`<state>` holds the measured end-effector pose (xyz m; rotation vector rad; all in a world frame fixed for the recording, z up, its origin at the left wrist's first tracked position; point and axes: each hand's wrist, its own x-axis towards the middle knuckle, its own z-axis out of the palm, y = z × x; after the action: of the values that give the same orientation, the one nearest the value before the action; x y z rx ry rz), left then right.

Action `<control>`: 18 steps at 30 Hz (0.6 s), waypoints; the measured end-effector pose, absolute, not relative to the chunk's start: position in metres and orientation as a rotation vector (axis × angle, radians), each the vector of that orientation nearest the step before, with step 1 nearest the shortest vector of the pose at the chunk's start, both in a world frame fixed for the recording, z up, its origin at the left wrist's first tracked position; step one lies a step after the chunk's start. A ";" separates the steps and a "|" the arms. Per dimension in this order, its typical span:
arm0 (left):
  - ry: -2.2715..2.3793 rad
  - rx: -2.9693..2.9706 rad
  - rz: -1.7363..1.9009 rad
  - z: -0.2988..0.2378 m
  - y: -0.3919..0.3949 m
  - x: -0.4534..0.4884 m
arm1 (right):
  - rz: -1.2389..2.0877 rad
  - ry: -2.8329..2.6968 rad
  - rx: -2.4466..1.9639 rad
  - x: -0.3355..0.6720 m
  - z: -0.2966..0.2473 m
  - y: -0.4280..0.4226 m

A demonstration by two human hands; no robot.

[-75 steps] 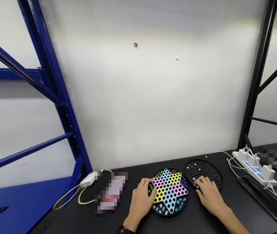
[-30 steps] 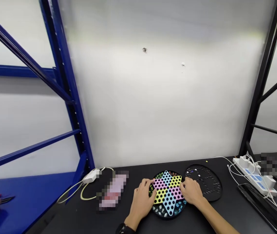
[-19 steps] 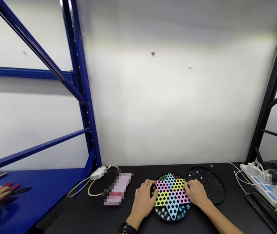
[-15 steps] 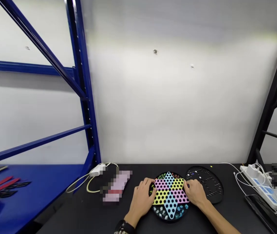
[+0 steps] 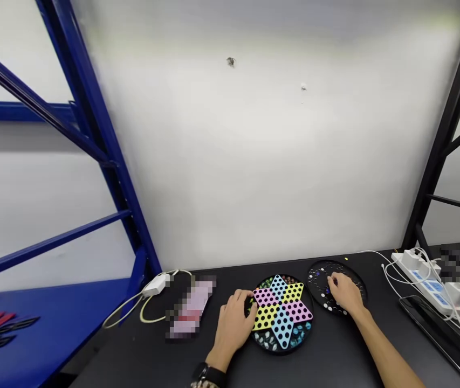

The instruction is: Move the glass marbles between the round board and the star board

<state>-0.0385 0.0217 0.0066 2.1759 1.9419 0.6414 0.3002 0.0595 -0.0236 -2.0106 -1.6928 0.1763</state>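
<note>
A round black tray holds a star-shaped checkers board [image 5: 280,311] in pink, yellow and blue with rows of holes; coloured marbles lie in the tray's pockets around it. My left hand [image 5: 234,323] rests on the tray's left rim with fingers curled against it. To the right lies a round black perforated disc [image 5: 357,282] with a few small pieces on it. My right hand [image 5: 345,293] is over this disc, fingers bent down onto its surface; I cannot make out whether they pinch a piece.
The black tabletop [image 5: 335,355] carries a white adapter with a coiled cable [image 5: 155,284], a blurred pink item [image 5: 191,307], a white power strip with plugs [image 5: 427,283] and a dark flat device [image 5: 442,337]. A blue rack [image 5: 104,156] stands left, a black rack post [image 5: 440,140] right.
My right hand left the right edge of the star board and moved right onto the black disc. The left hand stayed on the tray's rim. Another person's hand at far left is gone from view.
</note>
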 end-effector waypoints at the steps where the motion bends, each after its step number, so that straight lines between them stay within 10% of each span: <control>1: 1.964 2.179 0.616 0.007 0.021 -0.038 | 0.123 -1.728 -2.016 0.299 -0.025 0.060; 18: 2.067 2.399 -0.090 0.013 0.024 -0.020 | 0.164 -2.089 -1.531 0.216 -0.020 0.034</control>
<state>-0.0204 0.0237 0.0126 2.3985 2.0674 -0.0900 0.2156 0.0342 -0.0200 -1.5313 -2.0887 0.1638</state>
